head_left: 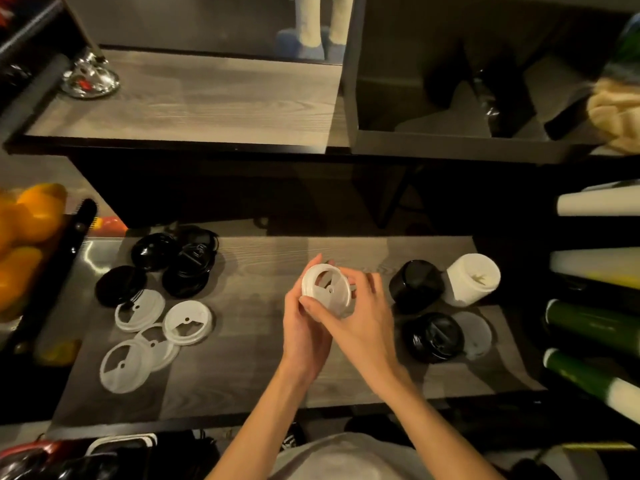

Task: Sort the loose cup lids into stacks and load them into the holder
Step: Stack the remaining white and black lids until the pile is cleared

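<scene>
2 hands meet at the frame's centre: a small stack of white lids [327,289] is cupped by the left hand [304,327] and pinched at its near rim by the right hand [360,317]. 4 loose white lids [187,322] lie lower left, nearer the left hand; black lids [187,268] lie beyond.

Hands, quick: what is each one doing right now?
Left hand: grips the white lid stack from the left.
Right hand: grips the same stack, thumb on its near rim.
</scene>
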Demonstrator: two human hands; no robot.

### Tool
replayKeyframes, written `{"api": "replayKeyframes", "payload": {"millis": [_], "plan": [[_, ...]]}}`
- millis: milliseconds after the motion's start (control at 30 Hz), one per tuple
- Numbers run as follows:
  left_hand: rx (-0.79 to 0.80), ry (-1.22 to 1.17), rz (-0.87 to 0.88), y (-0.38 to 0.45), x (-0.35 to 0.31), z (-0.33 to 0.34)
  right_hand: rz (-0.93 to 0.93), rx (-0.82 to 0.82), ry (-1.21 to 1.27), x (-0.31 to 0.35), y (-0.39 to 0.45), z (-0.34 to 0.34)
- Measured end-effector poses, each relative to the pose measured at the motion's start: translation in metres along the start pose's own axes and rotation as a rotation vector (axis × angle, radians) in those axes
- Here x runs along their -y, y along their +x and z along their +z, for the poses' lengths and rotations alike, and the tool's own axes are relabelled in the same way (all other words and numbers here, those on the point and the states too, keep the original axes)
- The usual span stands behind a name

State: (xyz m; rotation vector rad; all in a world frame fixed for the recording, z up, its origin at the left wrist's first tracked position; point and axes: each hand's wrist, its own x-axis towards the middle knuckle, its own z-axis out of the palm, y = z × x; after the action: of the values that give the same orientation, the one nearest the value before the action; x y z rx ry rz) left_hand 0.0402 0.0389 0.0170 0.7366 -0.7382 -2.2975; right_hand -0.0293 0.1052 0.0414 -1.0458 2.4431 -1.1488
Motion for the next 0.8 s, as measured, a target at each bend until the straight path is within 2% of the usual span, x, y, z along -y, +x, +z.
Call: {"api": "replayKeyframes", "payload": {"millis": [167, 367, 533, 667, 800], "plan": [[0.028, -0.003, -0.026, 0.005, 0.012, 0.020, 0.064, 0.012, 0.119, -0.016, 0.006, -0.018], [0.037, 0.008, -0.051, 0.015, 0.024, 0.056, 0.066, -0.048, 0.224, -0.038, 0.016, -0.043], [0.135, 0.078, -0.050, 0.020, 0.036, 0.086, 0.175, 0.041, 0.334, -0.061, 0.029, -0.075], [0.255, 0.256, -0.040, 0.030, 0.049, 0.112, 0.296, 0.109, 0.574, -0.089, 0.042, -0.117], [0.212, 0.489, 0.000, 0.050, 0.063, 0.137, 0.189, 0.183, 0.405, -0.131, 0.052, -0.163]]}}
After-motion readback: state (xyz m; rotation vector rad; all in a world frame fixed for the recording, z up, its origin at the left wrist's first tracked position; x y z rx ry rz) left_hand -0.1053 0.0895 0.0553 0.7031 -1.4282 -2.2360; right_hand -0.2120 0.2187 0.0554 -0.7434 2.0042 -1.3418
